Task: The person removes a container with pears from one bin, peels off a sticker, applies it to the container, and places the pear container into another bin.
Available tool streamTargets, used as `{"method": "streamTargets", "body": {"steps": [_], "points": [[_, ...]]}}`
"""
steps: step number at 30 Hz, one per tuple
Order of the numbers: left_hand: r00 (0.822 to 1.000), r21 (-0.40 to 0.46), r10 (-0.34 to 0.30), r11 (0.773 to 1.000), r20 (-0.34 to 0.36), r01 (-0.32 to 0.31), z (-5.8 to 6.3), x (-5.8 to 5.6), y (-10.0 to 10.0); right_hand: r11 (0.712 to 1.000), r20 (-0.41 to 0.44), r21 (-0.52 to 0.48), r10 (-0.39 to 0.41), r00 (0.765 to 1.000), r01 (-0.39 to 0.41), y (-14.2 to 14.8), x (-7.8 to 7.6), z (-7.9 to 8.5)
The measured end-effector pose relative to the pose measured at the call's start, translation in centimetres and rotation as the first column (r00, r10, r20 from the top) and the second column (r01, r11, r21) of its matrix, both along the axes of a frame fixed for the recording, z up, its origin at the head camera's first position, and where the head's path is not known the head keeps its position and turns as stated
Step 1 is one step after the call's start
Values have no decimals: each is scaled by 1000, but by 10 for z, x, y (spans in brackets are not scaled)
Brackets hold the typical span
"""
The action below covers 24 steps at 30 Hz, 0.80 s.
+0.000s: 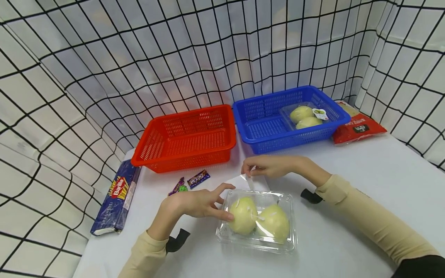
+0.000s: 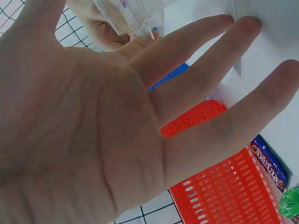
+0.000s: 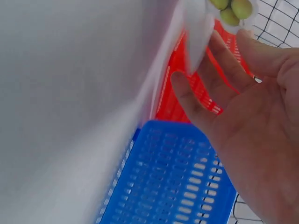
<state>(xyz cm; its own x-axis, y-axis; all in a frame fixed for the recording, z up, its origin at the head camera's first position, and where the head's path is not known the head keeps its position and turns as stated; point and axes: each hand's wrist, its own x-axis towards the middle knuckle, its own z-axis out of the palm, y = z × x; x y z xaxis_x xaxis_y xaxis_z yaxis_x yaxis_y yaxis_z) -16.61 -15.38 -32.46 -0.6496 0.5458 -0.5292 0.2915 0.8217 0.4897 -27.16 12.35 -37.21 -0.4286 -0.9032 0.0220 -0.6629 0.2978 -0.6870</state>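
A clear plastic clamshell box (image 1: 256, 247) with two pale yellow-green pears (image 1: 274, 222) stands on the white table. My left hand (image 1: 203, 202) lies at its left side, thumb on the lid and index finger by the far corner. The left wrist view shows that hand's other fingers (image 2: 201, 88) straight and spread. Behind the box my right hand (image 1: 265, 166) pinches a white sticker between thumb and fingertips. A round label with printed green pears (image 3: 233, 11) appears by that hand's thumb in the right wrist view. White paper (image 1: 240, 182) lies under the right hand.
Farther back stand a red basket (image 1: 187, 158) and a blue basket (image 1: 288, 144) holding another labelled pear box (image 1: 306, 117). A Barilla box (image 1: 116, 197) lies left, wrapped candies (image 1: 198, 178) by the red basket, and a red bag (image 1: 359, 127) at right. Black netting (image 1: 215, 50) surrounds the table.
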Motion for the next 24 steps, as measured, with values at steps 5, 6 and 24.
{"method": "streamTargets", "body": {"steps": [5, 6, 24], "points": [[1000, -6, 2, 1000, -1, -2, -1, 1, -1, 999, 28, -37, 13, 1000, -12, 4, -6, -2], [1000, -7, 4, 1000, 1, -4, -1, 1, -1, 999, 38, -40, 14, 999, -12, 5, -7, -2], [1000, -30, 18, 999, -8, -18, 1, 0, 3, 997, 142, -46, -47, 989, 54, 39, -7, 40]]}}
